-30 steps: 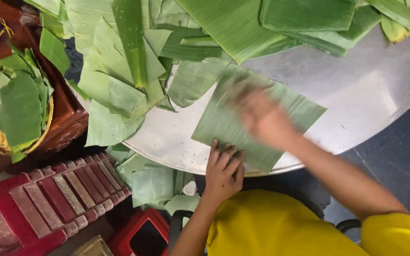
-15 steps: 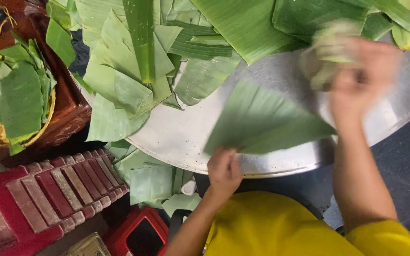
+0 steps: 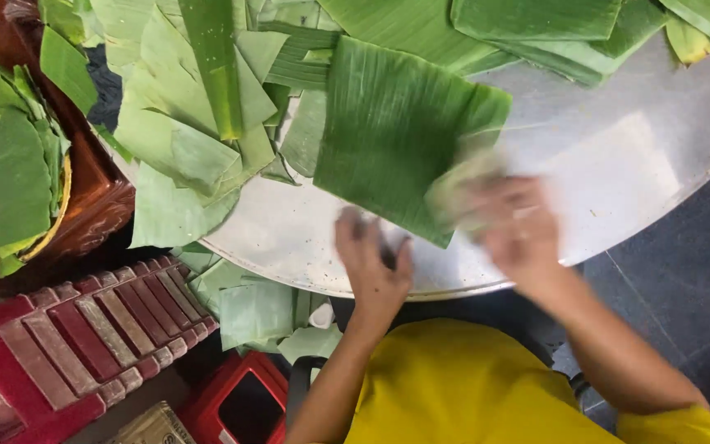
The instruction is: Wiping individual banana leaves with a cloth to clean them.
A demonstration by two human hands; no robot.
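A large dark green banana leaf piece lies flat on the round metal table in front of me. My left hand rests at the table's near rim, and its fingertips hold the leaf's near edge. My right hand is blurred with motion at the leaf's right corner. It is shut on a pale crumpled cloth that presses against the leaf. My yellow shirt fills the bottom of the view.
A heap of cut banana leaves covers the table's far and left side. A brown basket with smaller leaves stands at the left. Below it are red plastic stools, and leaf scraps lie on the floor. Dark floor tiles show at the right.
The leaf was lifted and turned, and now lies farther up the table. My right hand swung out to the far right with the cloth, then came back onto the leaf's right corner.
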